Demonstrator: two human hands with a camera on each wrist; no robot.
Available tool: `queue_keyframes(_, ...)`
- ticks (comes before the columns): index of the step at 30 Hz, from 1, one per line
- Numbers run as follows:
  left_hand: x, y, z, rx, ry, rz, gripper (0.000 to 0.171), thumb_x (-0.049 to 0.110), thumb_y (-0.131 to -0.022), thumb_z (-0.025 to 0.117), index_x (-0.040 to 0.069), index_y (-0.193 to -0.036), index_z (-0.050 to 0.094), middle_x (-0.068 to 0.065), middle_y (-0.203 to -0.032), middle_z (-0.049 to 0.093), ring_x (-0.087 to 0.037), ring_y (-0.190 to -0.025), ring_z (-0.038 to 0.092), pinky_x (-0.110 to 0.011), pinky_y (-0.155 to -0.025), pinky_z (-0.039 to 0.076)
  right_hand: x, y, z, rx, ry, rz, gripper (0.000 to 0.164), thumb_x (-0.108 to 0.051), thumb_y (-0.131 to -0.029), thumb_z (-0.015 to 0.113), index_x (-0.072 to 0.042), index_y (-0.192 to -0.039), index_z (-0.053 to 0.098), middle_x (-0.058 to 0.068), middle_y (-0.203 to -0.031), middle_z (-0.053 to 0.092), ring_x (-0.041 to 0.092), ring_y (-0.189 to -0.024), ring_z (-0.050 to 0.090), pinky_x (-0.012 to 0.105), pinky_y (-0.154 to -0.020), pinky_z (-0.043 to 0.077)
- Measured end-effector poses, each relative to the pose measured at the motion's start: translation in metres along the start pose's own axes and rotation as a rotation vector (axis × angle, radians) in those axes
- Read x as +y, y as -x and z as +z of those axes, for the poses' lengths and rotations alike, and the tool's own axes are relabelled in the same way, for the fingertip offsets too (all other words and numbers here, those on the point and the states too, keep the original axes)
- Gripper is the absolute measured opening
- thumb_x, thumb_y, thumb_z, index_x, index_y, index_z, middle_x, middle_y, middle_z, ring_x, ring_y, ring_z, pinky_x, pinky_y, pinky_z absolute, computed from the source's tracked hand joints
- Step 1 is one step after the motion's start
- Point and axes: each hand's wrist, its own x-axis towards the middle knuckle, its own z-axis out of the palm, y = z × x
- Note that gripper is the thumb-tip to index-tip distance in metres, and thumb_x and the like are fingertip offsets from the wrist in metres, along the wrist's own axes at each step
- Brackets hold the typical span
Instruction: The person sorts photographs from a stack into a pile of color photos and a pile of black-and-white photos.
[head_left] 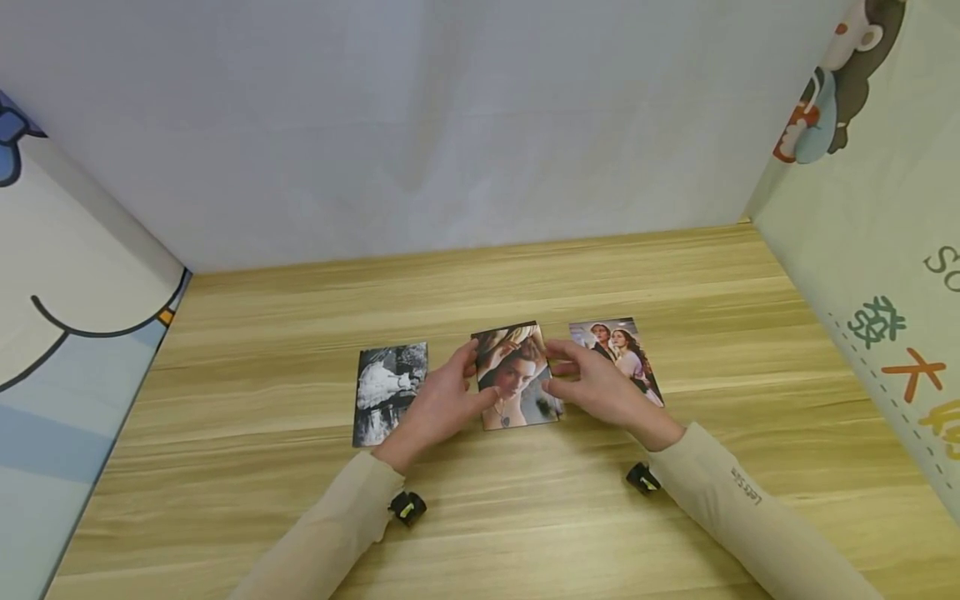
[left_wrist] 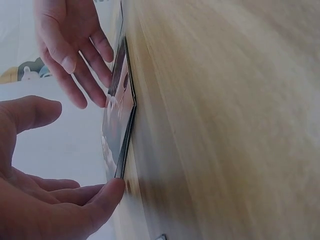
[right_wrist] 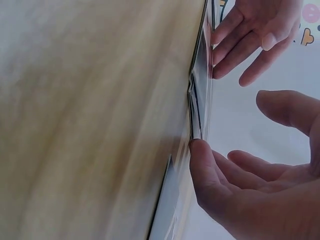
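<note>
The stack of photo cards (head_left: 516, 404) lay on the wooden table (head_left: 525, 517), between the left hand (head_left: 442, 400) and the right hand (head_left: 596, 385). Left fingertips met its left edge; in the right wrist view a right fingertip touched its right edge, where the layers sat slightly out of line. The fingers were relaxed and gently bent, with both thumbs apart from them and raised clear of the top picture; neither hand was clamped on the stack. To the left, a black-and-white photo card (head_left: 377, 396) lay partly beneath the left hand's outline; to the right, a photo card of a couple (head_left: 632, 358) was partly hidden behind the right hand.
</note>
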Motion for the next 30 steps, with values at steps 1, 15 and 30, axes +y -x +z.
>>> queue_keyframes(1, -0.0002, 0.0002, 0.0001, -0.001, 0.006, -0.001, 0.085, 0.027, -0.094, 0.074, 0.006, -0.163, 0.028, -0.021, -0.154, 0.049, -0.038, -0.135, 0.055, -0.051, -0.107, 0.05, 0.0001, 0.0003, 0.0001, 0.0, -0.002, 0.0, 0.064, -0.011, -0.099, 0.064, 0.009, -0.154, 0.037, 0.029, -0.154, 0.044, 0.046, -0.132, 0.054, 0.054, -0.105, 0.05)
queue_keyframes(15, -0.0004, -0.0009, 0.0006, 0.013, 0.033, -0.004, 0.083, 0.027, -0.095, 0.073, 0.008, -0.163, 0.031, -0.021, -0.151, 0.051, -0.041, -0.129, 0.058, -0.052, -0.104, 0.052, 0.003, 0.0002, -0.0011, 0.01, -0.005, -0.012, 0.061, -0.01, -0.099, 0.063, 0.011, -0.151, 0.04, 0.03, -0.152, 0.045, 0.046, -0.13, 0.056, 0.051, -0.102, 0.054)
queue_keyframes(30, -0.0062, -0.0019, -0.0069, -0.01, -0.223, 0.023, 0.077, 0.031, -0.093, 0.073, -0.006, -0.153, 0.043, -0.02, -0.123, 0.057, -0.029, -0.103, 0.056, -0.046, -0.09, 0.054, 0.0017, -0.007, -0.0094, -0.016, 0.119, 0.064, 0.062, -0.016, -0.099, 0.06, 0.012, -0.151, 0.041, 0.027, -0.14, 0.057, 0.039, -0.125, 0.059, 0.051, -0.104, 0.051)
